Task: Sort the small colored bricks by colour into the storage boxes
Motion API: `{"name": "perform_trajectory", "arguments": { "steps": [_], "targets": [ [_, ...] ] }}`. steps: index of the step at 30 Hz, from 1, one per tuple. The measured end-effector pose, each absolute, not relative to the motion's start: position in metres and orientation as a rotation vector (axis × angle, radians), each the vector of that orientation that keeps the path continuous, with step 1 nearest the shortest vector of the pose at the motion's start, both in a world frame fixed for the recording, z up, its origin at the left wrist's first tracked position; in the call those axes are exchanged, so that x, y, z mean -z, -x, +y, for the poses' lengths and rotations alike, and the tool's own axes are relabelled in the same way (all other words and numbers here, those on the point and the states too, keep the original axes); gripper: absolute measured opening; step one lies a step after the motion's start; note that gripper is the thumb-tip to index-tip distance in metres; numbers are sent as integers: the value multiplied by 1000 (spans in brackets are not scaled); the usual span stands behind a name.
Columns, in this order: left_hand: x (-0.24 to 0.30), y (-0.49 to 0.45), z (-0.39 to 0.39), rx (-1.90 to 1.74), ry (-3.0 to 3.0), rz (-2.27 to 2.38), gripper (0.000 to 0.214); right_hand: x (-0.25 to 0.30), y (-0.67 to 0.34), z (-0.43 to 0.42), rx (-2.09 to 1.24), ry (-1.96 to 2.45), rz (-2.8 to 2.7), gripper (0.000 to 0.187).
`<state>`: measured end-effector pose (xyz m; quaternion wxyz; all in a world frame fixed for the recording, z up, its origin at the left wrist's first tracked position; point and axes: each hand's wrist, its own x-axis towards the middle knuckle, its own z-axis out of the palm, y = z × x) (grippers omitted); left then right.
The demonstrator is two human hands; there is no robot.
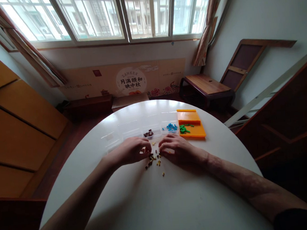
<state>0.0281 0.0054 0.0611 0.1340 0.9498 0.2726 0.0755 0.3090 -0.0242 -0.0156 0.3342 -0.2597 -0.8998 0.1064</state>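
Small brown and yellow pieces, like tiny building bricks [152, 159], lie loose on the white table between my hands. My left hand [135, 148] is at the left of this pile, thumb and fingers curled together in a pinch. What sits in its fingertips, if anything, is too small to name. My right hand [180, 149] is opposite, fingers bent and closed toward the thumb, close to a dark piece. Whether it grips that piece is unclear. Just beyond the hands, dark brown bricks [148, 133] and blue bricks [172, 127] lie in clear plastic boxes.
Green bricks [183, 129] rest in an orange tray [198, 132] at the right. More clear boxes [132, 134] stand behind my left hand. The round white table [160, 206] has a wooden chair [206, 83] past its far right edge.
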Motion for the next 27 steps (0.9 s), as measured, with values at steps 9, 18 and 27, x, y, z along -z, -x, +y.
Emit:
{"name": "perform_trajectory", "arguments": {
  "steps": [9,18,27],
  "targets": [
    [-63,-35,0,-220,-2773,879,11,14,-309,-24,-282,692,-2356,8],
    [-50,-31,13,-370,-2858,989,11,15,-309,-24,-282,684,-2353,9],
    [-38,-26,27,-891,-2823,1351,30,12,-311,-23,-298,661,-2362,9]
  ]
}}
